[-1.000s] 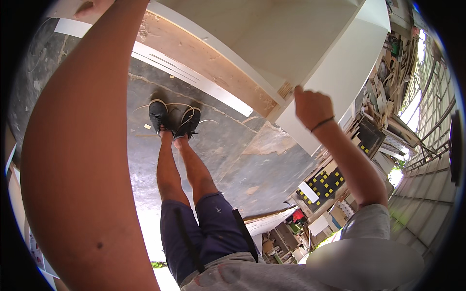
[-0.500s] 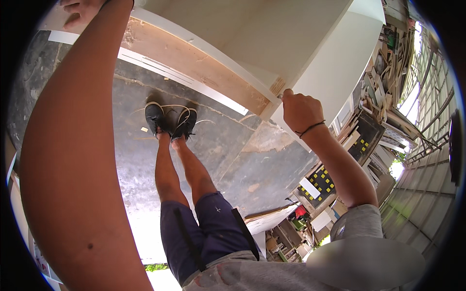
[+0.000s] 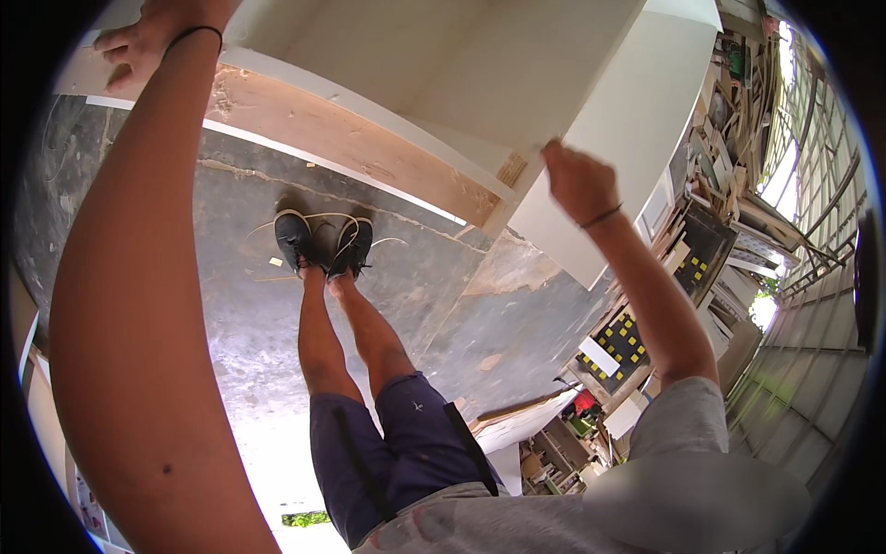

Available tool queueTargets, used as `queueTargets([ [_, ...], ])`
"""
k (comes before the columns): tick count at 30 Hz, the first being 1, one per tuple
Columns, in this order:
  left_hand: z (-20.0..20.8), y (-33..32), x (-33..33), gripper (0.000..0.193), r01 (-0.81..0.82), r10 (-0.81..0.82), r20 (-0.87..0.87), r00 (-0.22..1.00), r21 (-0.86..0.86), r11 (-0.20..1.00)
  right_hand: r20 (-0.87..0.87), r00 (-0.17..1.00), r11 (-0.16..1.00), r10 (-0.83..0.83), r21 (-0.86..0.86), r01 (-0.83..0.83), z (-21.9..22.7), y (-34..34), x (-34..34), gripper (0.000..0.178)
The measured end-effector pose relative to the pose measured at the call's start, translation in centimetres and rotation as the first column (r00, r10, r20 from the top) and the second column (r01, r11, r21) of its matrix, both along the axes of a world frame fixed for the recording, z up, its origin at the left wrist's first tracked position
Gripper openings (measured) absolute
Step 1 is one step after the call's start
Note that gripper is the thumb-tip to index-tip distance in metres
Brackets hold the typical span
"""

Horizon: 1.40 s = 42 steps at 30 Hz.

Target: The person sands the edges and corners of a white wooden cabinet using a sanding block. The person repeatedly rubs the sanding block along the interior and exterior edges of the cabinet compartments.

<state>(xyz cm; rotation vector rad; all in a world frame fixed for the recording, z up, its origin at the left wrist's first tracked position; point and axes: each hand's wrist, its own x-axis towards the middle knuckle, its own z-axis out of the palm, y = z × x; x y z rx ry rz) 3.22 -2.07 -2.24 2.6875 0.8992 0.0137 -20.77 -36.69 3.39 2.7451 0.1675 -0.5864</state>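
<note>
A large white cabinet-like piece [image 3: 443, 83] stands in front of me, with a bare wooden rail [image 3: 341, 134] along its lower edge. At the far left, my left hand [image 3: 152, 42] rests by the end of that edge, fingers spread apart. My right hand [image 3: 580, 180] is raised beside the right corner of the piece, apart from the rail. Its fingers are closed, and whatever is pinched at the fingertips is too small and blurred to name. A patch of brown residue [image 3: 510, 168] marks the white surface near that corner.
My feet stand on a worn grey floor [image 3: 397, 295], with a thin loose strip [image 3: 332, 216] across the shoes. On the right are stacked wood offcuts [image 3: 715, 152] and a black panel with yellow squares [image 3: 628, 346]. A metal lattice wall [image 3: 803, 369] rises beyond.
My right hand has lifted away from the corner of the rail, moving slightly up. More of my left hand has come into view as the picture shifted slightly.
</note>
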Motion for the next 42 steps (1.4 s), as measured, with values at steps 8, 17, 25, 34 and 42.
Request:
queueTargets([
  [8, -8.4, 3.6, 2.2, 0.066, 0.062, -0.095, 0.116, 0.989, 0.261, 0.963, -0.098, 0.991, 0.990, -0.096, 0.094, 0.105, 1.1, -0.2, -0.2, 0.012],
  [17, -5.9, 2.5, 2.3, 0.053, 0.019, -0.011, -0.028, 1.000, 0.294, 0.955, 0.070, 0.996, 0.998, -0.048, -0.028, 0.050, 1.0, -3.6, 3.5, 0.014],
  [25, -6.1, 2.5, 1.7, 0.051, 0.002, -0.043, 0.100, 0.994, 0.377, 0.926, -0.126, 0.990, 0.997, 0.067, 0.037, -0.063, 1.0, 0.0, -1.2, 0.013],
  [34, -5.0, 2.1, 1.8, 0.049, 0.020, -0.001, -0.072, 0.997, 0.270, 0.963, -0.178, 0.982, 0.997, 0.069, -0.009, -0.072, 1.4, -0.3, 1.1, 0.013],
  [42, -5.1, 2.1, 1.6, 0.049, 0.002, -0.006, 0.013, 1.000, 0.297, 0.955, -0.115, 0.993, 0.970, -0.010, -0.242, -0.018, 3.2, -2.8, 10.3, 0.014],
])
